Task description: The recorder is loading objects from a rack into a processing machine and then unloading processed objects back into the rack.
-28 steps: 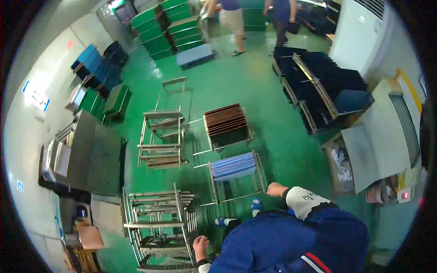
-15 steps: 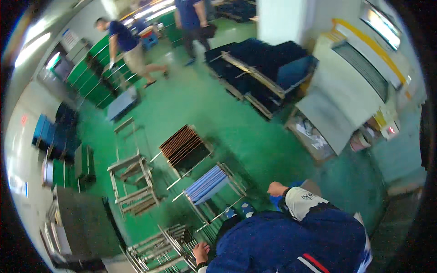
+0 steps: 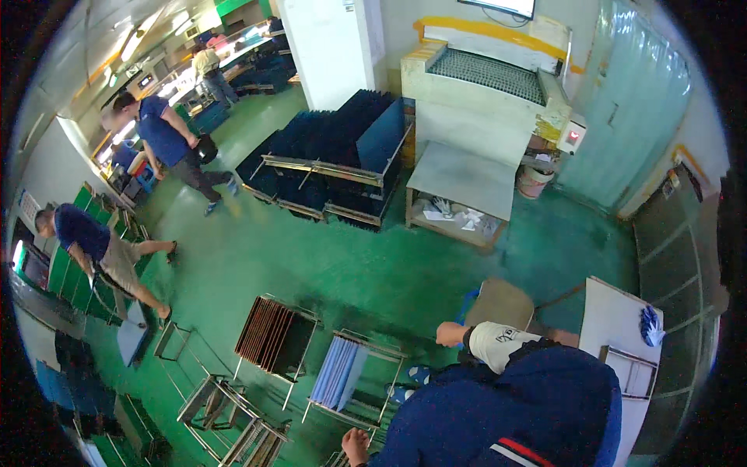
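Note:
My left hand (image 3: 355, 446) hangs low at the bottom edge, empty, its fingers loosely bent and a little apart. Beside it stands a metal rack holding light-blue panels (image 3: 341, 372), which the hand does not visibly touch. My right hand (image 3: 450, 335) is out in front of my body, curled into a fist with nothing showing in it. Just past that fist is a stool with a brownish seat (image 3: 500, 304). Left of the blue panels, a second rack carries brown-edged dark panels (image 3: 268, 338).
Bare metal frames (image 3: 233, 412) stand at lower left. Ahead are racks of dark panels (image 3: 327, 156), a pale machine (image 3: 475, 101) and a low grey table (image 3: 464, 177). A white table (image 3: 615, 311) with blue gloves (image 3: 651, 325) is at right. Two people (image 3: 167, 132) walk at left.
My view has swung to the right, so the racks and people sit further left and the white table now shows. Both hands stay close to my body, still apart from the racks.

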Motion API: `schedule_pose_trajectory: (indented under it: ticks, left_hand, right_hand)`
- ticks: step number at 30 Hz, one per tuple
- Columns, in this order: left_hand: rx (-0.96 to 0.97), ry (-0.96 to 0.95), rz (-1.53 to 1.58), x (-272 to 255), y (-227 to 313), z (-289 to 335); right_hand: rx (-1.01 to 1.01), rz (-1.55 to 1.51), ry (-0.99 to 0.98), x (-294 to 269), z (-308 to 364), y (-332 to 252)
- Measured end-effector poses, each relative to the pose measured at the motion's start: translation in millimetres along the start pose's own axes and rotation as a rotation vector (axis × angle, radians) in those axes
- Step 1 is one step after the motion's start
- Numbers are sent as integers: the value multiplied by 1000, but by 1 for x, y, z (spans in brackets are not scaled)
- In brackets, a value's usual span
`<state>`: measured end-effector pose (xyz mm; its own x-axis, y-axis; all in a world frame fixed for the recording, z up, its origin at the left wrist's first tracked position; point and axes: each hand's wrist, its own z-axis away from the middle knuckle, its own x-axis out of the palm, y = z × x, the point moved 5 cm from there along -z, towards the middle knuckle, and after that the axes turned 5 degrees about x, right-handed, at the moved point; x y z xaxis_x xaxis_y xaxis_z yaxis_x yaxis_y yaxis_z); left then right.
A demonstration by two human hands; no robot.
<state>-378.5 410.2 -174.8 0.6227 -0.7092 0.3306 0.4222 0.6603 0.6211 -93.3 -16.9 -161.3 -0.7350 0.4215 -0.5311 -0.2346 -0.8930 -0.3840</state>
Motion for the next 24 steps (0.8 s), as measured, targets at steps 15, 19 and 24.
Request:
schedule_pose_trajectory:
  ticks: [15,19,24]
  left_hand:
    - [500,-247,-1365,-3,10,2]
    - [499,-213,-1360,7,4,17]
    - [128,-111,-974,46,0,-22]
  right_hand:
    - [-38,81,4,16,17,10]
    - [-291,305,26,31,-60,19]
    - [20,18,-30,-42,-36,-4]
